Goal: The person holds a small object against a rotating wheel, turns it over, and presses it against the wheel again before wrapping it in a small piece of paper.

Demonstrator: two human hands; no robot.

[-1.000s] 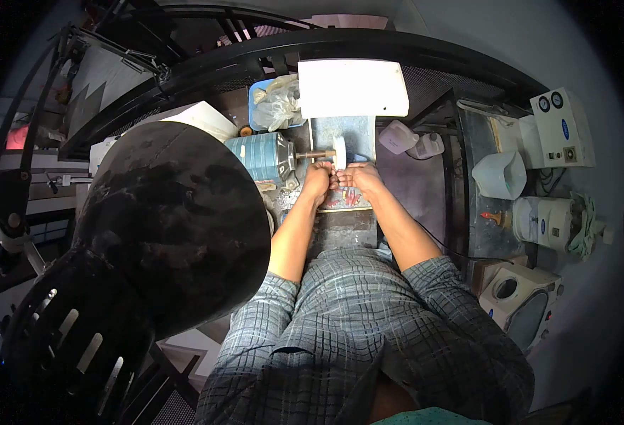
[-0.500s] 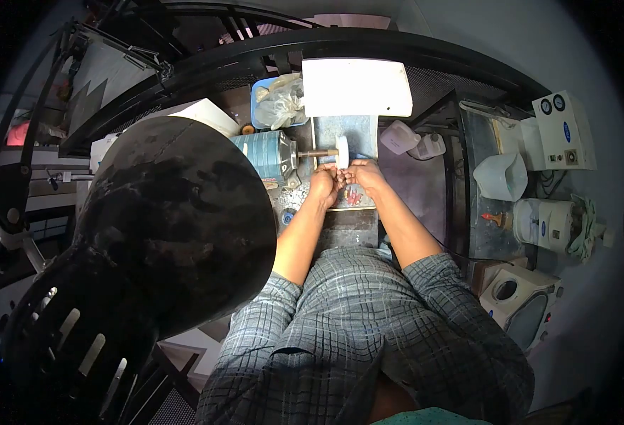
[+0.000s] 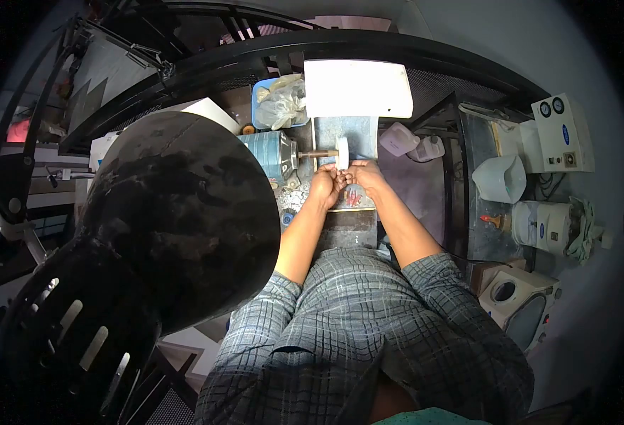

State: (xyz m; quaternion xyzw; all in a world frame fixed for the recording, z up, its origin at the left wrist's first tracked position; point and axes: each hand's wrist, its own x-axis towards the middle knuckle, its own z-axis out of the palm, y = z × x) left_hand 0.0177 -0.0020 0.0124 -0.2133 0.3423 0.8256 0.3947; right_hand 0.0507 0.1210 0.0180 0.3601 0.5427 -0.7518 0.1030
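Observation:
A white polishing wheel (image 3: 343,153) sits on the shaft (image 3: 317,154) of a blue-green motor (image 3: 267,157). Right at the wheel's lower edge, my left hand (image 3: 324,186) and my right hand (image 3: 366,177) meet, fingers closed and pinched together. Between the fingertips is a small piece, mostly hidden; I cannot tell what it is. Below the hands, small red items (image 3: 353,197) lie in the pale tray (image 3: 363,206) under the wheel.
A black lamp shade (image 3: 177,227) fills much of the left. Behind the wheel are a white panel (image 3: 358,88) and a blue bin (image 3: 261,117) of plastic bags. On the right stand a white pitcher (image 3: 500,178), a red-handled brush (image 3: 491,220) and several white machines.
Both hands stay at the wheel's lower edge with hardly any shift. The whole view has moved very slightly, the lamp shade reaching a little further right.

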